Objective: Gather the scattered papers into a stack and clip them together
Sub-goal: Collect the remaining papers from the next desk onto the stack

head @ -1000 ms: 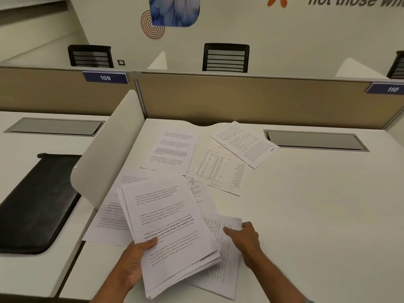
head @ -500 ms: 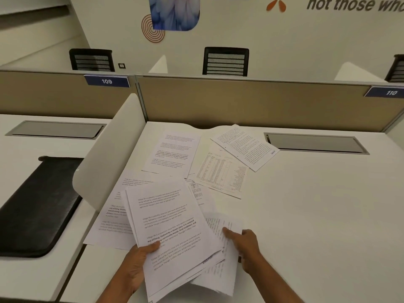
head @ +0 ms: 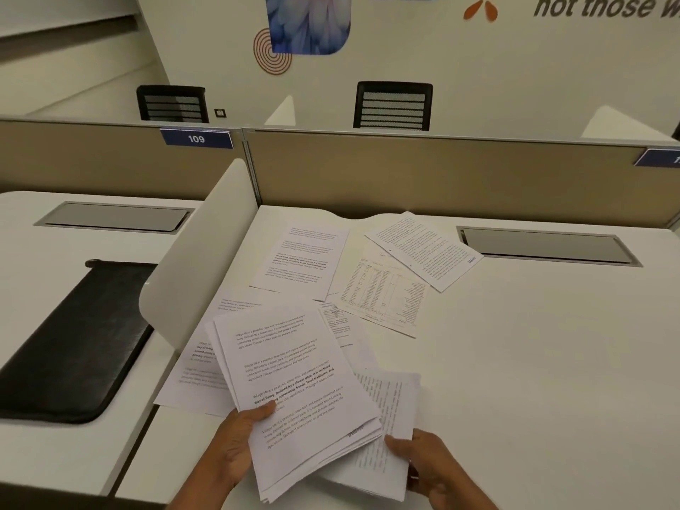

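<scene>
The gathering was partly done, by the look of it. The left hand gripped a stack of papers by its near edge, thumb pressed on the top page, and held it tilted above the near left part of the desk. The stack's edges were fanned rather than squared. Just beside it, the right hand pinched a single printed sheet, thumb on top. That sheet's left side was tucked under the stack, so it seemed about to join it.

Several pages lay loose on the desk. One text page sat partly beneath the raised stack, along the left edge by the white divider panel. A partly covered page showed just beyond the stack. Farther back were a page of paragraphs, a page with a printed table, and an angled page close to the far edge, near the cable hatch.

Those pages had yet to be collected and the stack squared. No clip could be seen anywhere, so the clipping step was not begun.
</scene>
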Action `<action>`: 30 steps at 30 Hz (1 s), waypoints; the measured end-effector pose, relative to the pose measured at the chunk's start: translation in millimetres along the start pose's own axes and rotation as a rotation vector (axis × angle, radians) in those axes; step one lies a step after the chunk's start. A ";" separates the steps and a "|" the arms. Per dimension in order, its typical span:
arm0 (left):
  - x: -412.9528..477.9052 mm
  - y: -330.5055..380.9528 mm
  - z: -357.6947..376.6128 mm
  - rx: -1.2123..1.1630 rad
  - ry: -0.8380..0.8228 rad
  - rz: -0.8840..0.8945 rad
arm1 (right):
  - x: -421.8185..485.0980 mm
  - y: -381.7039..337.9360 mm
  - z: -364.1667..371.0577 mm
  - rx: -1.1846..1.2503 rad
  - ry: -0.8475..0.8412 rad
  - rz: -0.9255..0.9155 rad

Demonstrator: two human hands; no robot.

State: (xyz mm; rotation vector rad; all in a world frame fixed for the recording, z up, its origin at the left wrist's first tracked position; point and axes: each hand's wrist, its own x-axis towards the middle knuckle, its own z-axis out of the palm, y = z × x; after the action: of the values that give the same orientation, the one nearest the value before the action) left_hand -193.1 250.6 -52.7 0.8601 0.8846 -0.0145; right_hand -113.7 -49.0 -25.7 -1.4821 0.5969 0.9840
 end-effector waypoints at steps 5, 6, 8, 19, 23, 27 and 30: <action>-0.8 -1.4 0.0 -0.065 0.029 -0.017 | -6.4 27.8 6.2 0.155 -0.048 -0.004; -1.7 -1.3 0.4 -0.081 0.036 -0.021 | -7.6 33.0 8.9 0.197 -0.051 0.005; -1.5 -2.2 0.3 -0.114 0.064 -0.035 | -10.2 43.3 15.6 0.319 -0.081 0.010; -10.6 -1.2 11.1 -0.137 0.127 -0.031 | -20.2 52.1 61.6 0.614 0.016 -0.021; -12.3 -0.1 12.7 -0.140 0.109 -0.023 | -16.0 56.9 61.5 0.581 0.080 -0.059; -13.3 6.3 12.1 -0.100 0.078 -0.007 | -7.7 27.0 30.9 0.514 0.226 -0.243; -16.8 14.3 12.3 -0.066 0.016 0.017 | -3.5 -3.7 0.5 0.500 0.293 -0.385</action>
State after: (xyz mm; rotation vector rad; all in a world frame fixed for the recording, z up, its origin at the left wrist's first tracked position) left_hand -190.9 246.7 -27.9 0.8064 0.8878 0.0359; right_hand -112.5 -48.5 -20.7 -1.2289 0.6748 0.2874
